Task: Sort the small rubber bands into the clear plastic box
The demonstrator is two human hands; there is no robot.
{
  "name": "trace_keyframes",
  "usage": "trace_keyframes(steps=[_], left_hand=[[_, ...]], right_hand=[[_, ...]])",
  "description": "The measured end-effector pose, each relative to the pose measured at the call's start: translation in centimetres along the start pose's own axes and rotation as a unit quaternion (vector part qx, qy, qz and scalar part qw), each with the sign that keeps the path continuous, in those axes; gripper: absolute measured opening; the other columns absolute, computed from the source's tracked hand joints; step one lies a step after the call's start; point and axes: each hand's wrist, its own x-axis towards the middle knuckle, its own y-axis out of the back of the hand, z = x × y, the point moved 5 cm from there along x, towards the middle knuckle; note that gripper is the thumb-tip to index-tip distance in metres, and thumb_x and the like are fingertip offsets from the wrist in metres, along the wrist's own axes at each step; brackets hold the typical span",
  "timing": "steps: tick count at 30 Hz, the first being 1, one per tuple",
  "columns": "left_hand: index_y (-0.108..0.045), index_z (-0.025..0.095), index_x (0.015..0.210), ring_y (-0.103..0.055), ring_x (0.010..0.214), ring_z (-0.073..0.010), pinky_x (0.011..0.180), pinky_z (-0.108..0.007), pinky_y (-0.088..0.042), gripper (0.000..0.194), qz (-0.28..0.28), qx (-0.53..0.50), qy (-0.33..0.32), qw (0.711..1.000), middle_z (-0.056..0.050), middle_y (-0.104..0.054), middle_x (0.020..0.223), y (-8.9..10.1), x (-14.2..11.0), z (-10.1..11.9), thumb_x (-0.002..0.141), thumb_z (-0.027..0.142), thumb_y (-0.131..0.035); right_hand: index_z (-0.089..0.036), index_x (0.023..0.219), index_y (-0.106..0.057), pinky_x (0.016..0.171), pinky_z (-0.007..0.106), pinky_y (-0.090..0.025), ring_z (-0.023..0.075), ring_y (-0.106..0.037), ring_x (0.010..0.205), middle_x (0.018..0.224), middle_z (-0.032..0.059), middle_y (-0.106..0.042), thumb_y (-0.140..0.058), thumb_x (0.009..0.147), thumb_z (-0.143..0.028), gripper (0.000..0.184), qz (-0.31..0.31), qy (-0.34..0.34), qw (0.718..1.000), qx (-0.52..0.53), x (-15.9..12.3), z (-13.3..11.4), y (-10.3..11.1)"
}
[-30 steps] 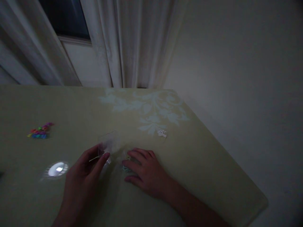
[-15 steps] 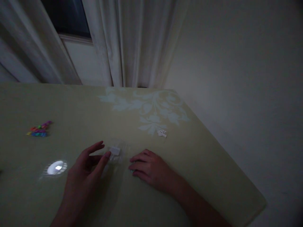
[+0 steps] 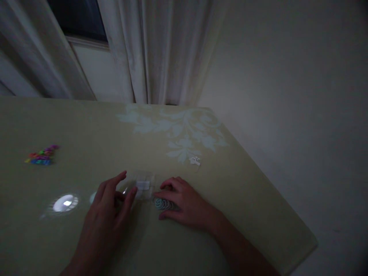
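Note:
A flat clear plastic packet or case [image 3: 145, 193] with a white label lies on the table between my hands. At its left edge is the thumb of my left hand [image 3: 107, 207]; the fingers are apart, and a glint shows between them. My right hand [image 3: 186, 201] rests to the right of the packet, thumb and fingers around a row of small teal and pale rings [image 3: 163, 204]. Part of that row is hidden under the palm. Beyond the right hand lies a small white item [image 3: 195, 161] whose kind I cannot make out.
A pile of small bright multicoloured pieces [image 3: 41, 156] sits at the left of the pale green table [image 3: 86, 134]. Light reflects off the tabletop [image 3: 65, 203] beside my left hand. Curtains [image 3: 163, 50] hang behind, and a wall [image 3: 287, 96] stands to the right.
My right hand's fingers have spread and turned, so the teal and pale rings now show between them. The left hand has shifted slightly right along the clear packet. The view has moved a little.

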Motion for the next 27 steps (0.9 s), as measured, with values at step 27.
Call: trace_keyframes(steps=[27], left_hand=[[-0.068, 0.029, 0.114, -0.067, 0.083, -0.0185, 0.079, -0.030, -0.056, 0.016, -0.164, -0.053, -0.436, 0.883, -0.002, -0.073, 0.094, -4.0, -8.2, 8.3, 0.108, 0.029, -0.053]], right_hand=[[-0.018, 0.114, -0.078, 0.086, 0.027, -0.052, 0.0172, -0.067, 0.096, 0.104, 0.0051, -0.069, -0.081, 0.092, -0.026, 0.024, 0.011, -0.037, 0.994, 0.104, -0.1, 0.7, 0.4]])
